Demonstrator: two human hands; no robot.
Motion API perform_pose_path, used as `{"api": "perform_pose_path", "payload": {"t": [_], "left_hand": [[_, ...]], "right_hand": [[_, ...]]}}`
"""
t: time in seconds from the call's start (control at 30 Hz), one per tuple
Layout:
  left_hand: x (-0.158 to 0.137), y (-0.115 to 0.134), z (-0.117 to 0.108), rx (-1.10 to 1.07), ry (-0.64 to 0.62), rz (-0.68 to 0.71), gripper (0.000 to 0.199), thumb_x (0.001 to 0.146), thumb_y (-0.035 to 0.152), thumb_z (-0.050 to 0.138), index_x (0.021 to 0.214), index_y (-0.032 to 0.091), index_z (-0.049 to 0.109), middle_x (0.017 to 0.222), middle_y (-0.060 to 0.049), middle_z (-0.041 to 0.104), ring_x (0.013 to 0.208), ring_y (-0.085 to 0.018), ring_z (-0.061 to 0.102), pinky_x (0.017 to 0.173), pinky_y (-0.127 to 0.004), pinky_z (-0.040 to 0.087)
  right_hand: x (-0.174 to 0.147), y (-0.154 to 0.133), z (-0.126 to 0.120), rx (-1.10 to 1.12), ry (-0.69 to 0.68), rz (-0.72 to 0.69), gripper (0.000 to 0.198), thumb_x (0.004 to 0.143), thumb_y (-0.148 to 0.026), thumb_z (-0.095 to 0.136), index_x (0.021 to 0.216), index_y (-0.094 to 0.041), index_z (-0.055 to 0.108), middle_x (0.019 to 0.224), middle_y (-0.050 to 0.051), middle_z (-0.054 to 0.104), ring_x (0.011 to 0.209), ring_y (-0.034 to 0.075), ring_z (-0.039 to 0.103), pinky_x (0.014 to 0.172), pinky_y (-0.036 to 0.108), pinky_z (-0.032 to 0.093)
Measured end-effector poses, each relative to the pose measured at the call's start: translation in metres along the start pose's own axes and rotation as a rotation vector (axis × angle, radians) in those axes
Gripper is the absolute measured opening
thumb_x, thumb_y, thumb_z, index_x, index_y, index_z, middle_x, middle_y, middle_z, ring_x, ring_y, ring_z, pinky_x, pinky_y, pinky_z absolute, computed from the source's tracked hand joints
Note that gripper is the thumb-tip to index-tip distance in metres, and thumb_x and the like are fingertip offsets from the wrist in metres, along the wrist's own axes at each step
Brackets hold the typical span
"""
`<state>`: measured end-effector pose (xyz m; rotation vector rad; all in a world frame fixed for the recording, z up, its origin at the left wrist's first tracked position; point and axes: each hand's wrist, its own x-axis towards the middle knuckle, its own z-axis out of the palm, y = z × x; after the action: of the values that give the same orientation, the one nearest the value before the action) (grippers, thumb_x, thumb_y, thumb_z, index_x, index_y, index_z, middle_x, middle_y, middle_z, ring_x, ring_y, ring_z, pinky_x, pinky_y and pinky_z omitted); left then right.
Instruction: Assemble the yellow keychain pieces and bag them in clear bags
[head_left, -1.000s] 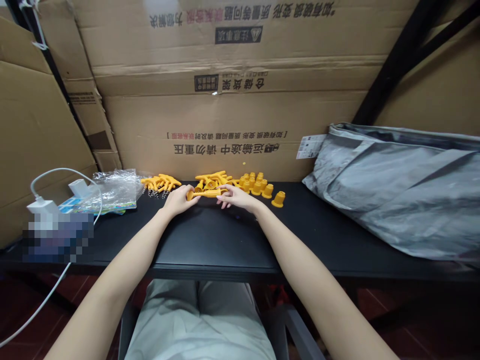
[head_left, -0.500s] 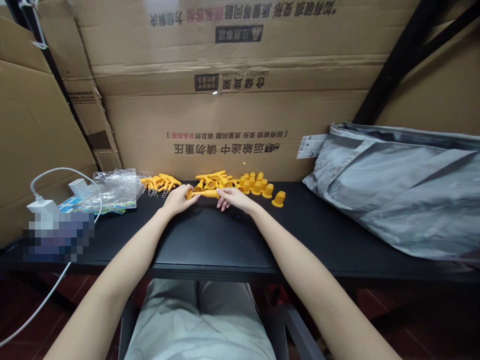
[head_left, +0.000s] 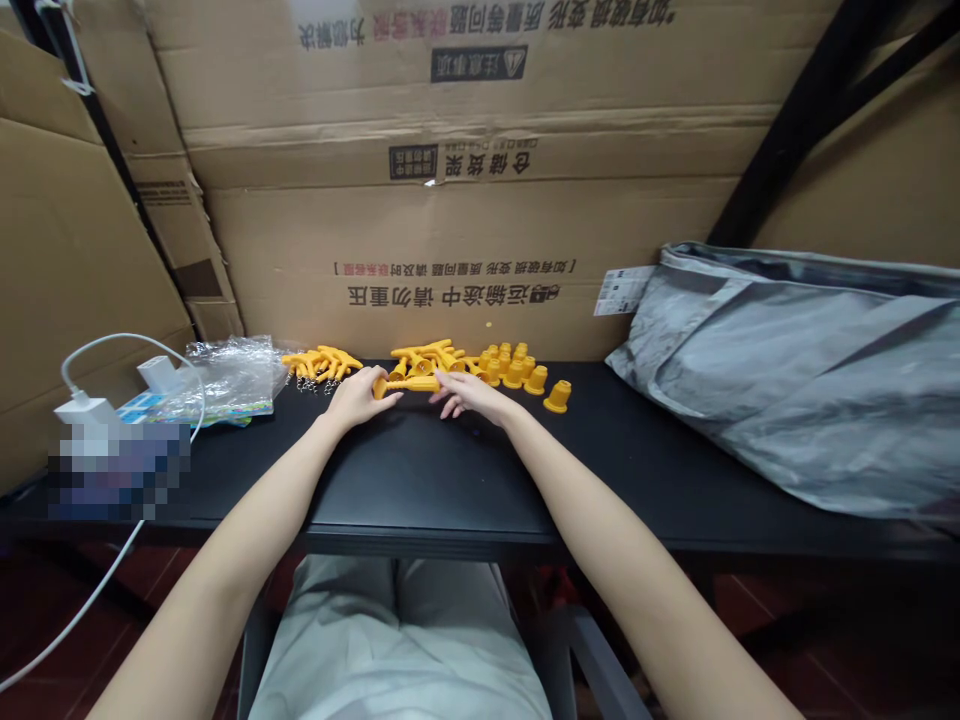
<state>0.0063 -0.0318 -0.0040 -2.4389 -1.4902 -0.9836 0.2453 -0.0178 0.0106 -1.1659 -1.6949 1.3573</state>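
Note:
Above the black table I hold a long yellow plastic piece [head_left: 416, 384] crosswise between both hands. My left hand [head_left: 358, 398] is closed around its left end, thumb along the near side. At the right end, my right hand [head_left: 469, 396] pinches it with thumb and fingertips, the other fingers curled loosely below. Just behind my hands lies a pile of branched yellow plastic parts [head_left: 431, 352], some with flared, cup-like ends. Several yellow flanged caps [head_left: 513, 375] stand to the right of the pile. Left of it are yellow branched pieces with small metal chains [head_left: 324, 363].
Clear plastic bags [head_left: 232, 375] lie at the left, beside a white charger [head_left: 88, 410] with a cable and a blurred-out object. A grey fabric bag [head_left: 795, 390] covers the right side. Cardboard [head_left: 450, 230] walls the back of the black table [head_left: 442, 480].
Both hands stay in nearly the same place. The yellow piece has turned slightly in my grip, and my right-hand fingers have shifted a little at its end.

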Motion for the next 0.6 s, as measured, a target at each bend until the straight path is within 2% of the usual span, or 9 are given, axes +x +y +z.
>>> {"api": "perform_pose_path", "payload": {"t": [0.07,0.1,0.17,0.27,0.43,0.6], "left_hand": [[0.0,-0.0003,-0.0002,0.0,-0.004,0.002,0.032,0.079,0.049,0.06,0.095,0.021,0.057,0.085,-0.003,0.063,0.077,-0.017,0.059,0.073,-0.029,0.045],[0.0,-0.0004,-0.0003,0.001,-0.007,0.003,0.032,0.079,0.049,0.061,0.095,0.021,0.057,0.086,-0.003,0.063,0.078,-0.017,0.059,0.073,-0.029,0.045],[0.0,-0.0002,-0.0004,0.003,-0.01,0.005,0.033,0.079,0.049,0.062,0.095,0.021,0.057,0.087,-0.003,0.064,0.079,-0.018,0.059,0.073,-0.029,0.045],[-0.0002,0.001,-0.0003,0.001,-0.015,0.01,0.033,0.078,0.049,0.062,0.096,0.022,0.056,0.089,-0.003,0.064,0.081,-0.018,0.06,0.074,-0.029,0.045],[-0.0005,0.0031,0.0008,0.005,-0.032,0.021,0.034,0.079,0.049,0.061,0.1,0.022,0.056,0.091,-0.003,0.064,0.083,-0.018,0.06,0.074,-0.029,0.046],[-0.0004,0.0022,0.0015,0.022,-0.04,0.021,0.035,0.079,0.049,0.061,0.1,0.021,0.056,0.091,-0.003,0.063,0.083,-0.018,0.061,0.073,-0.029,0.046]], "right_hand": [[-0.0008,0.0008,-0.0032,0.015,-0.011,-0.073,0.046,0.077,-0.029,0.074,0.118,-0.019,0.056,0.102,0.007,0.072,0.061,0.011,0.068,0.05,0.017,0.051],[-0.0008,0.0014,-0.004,0.016,-0.001,-0.105,0.05,0.073,-0.021,0.077,0.118,-0.019,0.056,0.105,0.007,0.071,0.063,0.01,0.069,0.053,0.018,0.053],[-0.0006,0.0023,-0.0042,0.01,0.021,-0.127,0.041,0.073,-0.017,0.076,0.111,-0.017,0.059,0.099,0.007,0.073,0.062,0.01,0.068,0.054,0.018,0.053],[0.0,0.0018,-0.0026,0.002,0.007,-0.107,0.02,0.082,-0.03,0.069,0.093,-0.014,0.063,0.083,0.008,0.074,0.059,0.011,0.068,0.052,0.017,0.051],[0.002,0.0004,-0.0002,0.002,-0.008,-0.038,0.042,0.087,-0.054,0.055,0.074,-0.015,0.061,0.067,0.01,0.073,0.049,0.012,0.065,0.043,0.017,0.048],[0.0028,0.0,0.003,0.016,-0.001,0.002,0.045,0.089,-0.056,0.051,0.071,-0.016,0.06,0.062,0.01,0.071,0.044,0.011,0.061,0.038,0.017,0.046]]}}
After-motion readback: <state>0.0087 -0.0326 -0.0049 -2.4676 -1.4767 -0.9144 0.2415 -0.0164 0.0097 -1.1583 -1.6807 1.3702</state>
